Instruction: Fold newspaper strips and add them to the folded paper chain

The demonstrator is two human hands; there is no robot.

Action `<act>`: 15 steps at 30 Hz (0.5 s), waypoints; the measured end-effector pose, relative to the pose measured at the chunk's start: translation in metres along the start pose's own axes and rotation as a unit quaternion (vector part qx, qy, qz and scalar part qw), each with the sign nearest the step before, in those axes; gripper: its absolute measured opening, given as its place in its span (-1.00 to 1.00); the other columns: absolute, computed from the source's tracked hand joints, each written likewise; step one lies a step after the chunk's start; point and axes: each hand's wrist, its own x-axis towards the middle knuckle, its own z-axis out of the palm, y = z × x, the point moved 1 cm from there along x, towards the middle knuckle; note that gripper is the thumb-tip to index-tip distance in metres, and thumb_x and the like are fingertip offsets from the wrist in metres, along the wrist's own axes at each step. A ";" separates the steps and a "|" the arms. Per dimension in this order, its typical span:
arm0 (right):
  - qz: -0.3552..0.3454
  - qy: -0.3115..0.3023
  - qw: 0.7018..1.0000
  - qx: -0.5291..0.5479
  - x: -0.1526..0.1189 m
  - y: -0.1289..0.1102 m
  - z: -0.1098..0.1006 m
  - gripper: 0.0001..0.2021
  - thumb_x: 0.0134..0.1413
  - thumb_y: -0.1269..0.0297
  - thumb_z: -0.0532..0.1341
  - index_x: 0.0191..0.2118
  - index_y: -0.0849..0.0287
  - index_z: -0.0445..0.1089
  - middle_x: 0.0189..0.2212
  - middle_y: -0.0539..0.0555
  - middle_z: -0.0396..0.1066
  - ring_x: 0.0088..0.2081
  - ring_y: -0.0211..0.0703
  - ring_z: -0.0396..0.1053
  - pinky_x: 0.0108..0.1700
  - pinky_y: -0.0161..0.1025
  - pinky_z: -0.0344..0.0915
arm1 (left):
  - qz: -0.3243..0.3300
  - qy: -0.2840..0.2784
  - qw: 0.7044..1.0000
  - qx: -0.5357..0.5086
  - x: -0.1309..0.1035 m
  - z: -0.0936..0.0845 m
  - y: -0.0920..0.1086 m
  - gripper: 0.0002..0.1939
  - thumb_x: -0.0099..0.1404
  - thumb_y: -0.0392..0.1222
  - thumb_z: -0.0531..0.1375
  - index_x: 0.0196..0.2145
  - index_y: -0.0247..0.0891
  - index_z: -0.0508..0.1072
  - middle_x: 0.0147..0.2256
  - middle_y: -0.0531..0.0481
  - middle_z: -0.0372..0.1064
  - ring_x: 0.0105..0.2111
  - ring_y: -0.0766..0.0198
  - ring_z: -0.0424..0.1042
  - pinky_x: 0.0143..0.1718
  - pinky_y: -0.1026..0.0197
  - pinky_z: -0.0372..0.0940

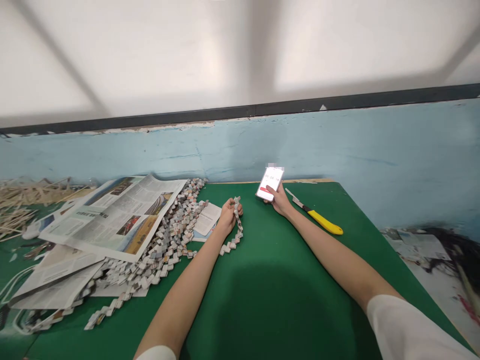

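My right hand (280,199) is closed round a smartphone (270,183), with the thumb over its lit screen. Large digits like a timer and a red button show there. In my left hand (227,216) I pinch a folded-paper chain (239,231), made of small interlocked newsprint links; its loose end curves down to the green tabletop. Left of that hand lies a big heap of similar chain (170,245), with a small printed card (207,219) between. A utility knife with a yellow handle (325,221) rests right of my right hand.
Newspaper sheets (112,215) cover part of the chain heap on the left. Thin wooden sticks or strips (33,192) are piled at the far left. A blue wall (232,150) stands behind the green table (285,280). Papers (416,247) lie below, beyond the right edge.
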 end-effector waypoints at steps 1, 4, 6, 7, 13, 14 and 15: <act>0.004 -0.005 1.000 0.005 0.000 -0.001 0.001 -0.38 0.06 0.12 0.43 0.17 -0.12 0.15 -0.03 0.08 0.46 -0.26 0.00 0.58 -0.64 -0.33 0.34 | 0.000 -0.001 1.000 0.000 0.000 -0.001 0.000 -0.60 0.06 -0.38 0.33 -0.35 -0.17 0.14 -0.57 0.21 0.18 -0.60 0.45 0.16 -0.52 0.31 0.00; 0.012 -0.016 1.000 0.020 -0.001 -0.002 0.001 -0.43 0.11 0.07 0.38 0.17 -0.11 0.15 -0.06 0.08 0.46 -0.28 0.01 0.58 -0.66 -0.32 0.31 | 0.001 -0.001 1.000 -0.003 0.000 -0.002 -0.001 -0.60 0.07 -0.37 0.34 -0.34 -0.17 0.14 -0.56 0.21 0.17 -0.60 0.45 0.16 -0.52 0.31 0.01; 0.013 -0.013 1.000 0.025 -0.001 -0.002 0.000 -0.45 0.13 0.06 0.36 0.17 -0.10 0.16 -0.09 0.07 0.47 -0.31 -0.02 0.56 -0.67 -0.31 0.32 | 0.002 -0.001 1.000 -0.003 0.001 -0.002 -0.001 -0.59 0.07 -0.37 0.35 -0.35 -0.17 0.15 -0.56 0.21 0.18 -0.60 0.45 0.16 -0.52 0.31 0.01; 0.013 -0.010 1.000 0.025 -0.001 -0.001 0.000 -0.46 0.13 0.06 0.36 0.16 -0.09 0.17 -0.10 0.06 0.47 -0.32 -0.03 0.55 -0.66 -0.31 0.33 | 0.003 -0.002 1.000 -0.002 0.001 -0.002 -0.002 -0.58 0.06 -0.38 0.36 -0.35 -0.18 0.15 -0.56 0.21 0.18 -0.60 0.45 0.16 -0.52 0.31 0.01; 0.015 -0.009 1.000 0.012 -0.001 0.000 -0.002 -0.52 0.14 0.08 0.35 0.11 -0.06 0.20 -0.11 0.05 0.47 -0.33 -0.06 0.51 -0.65 -0.29 0.36 | 0.008 -0.008 1.000 -0.001 0.001 -0.003 -0.002 -0.60 0.06 -0.38 0.36 -0.36 -0.18 0.16 -0.57 0.20 0.19 -0.60 0.45 0.16 -0.53 0.31 0.01; 0.015 -0.009 1.000 0.011 -0.001 0.000 -0.002 -0.52 0.13 0.07 0.35 0.11 -0.06 0.20 -0.11 0.05 0.47 -0.33 -0.06 0.51 -0.65 -0.29 0.36 | 0.007 -0.008 1.000 -0.001 0.002 -0.003 -0.002 -0.59 0.07 -0.37 0.36 -0.36 -0.18 0.16 -0.57 0.20 0.19 -0.60 0.45 0.16 -0.53 0.31 0.01; 0.015 -0.008 1.000 0.009 -0.001 0.000 -0.002 -0.51 0.14 0.08 0.35 0.12 -0.06 0.20 -0.10 0.05 0.47 -0.33 -0.06 0.51 -0.65 -0.29 0.36 | 0.007 -0.008 1.000 0.000 0.002 -0.003 -0.003 -0.59 0.07 -0.37 0.37 -0.36 -0.18 0.16 -0.57 0.20 0.19 -0.60 0.45 0.15 -0.52 0.31 0.01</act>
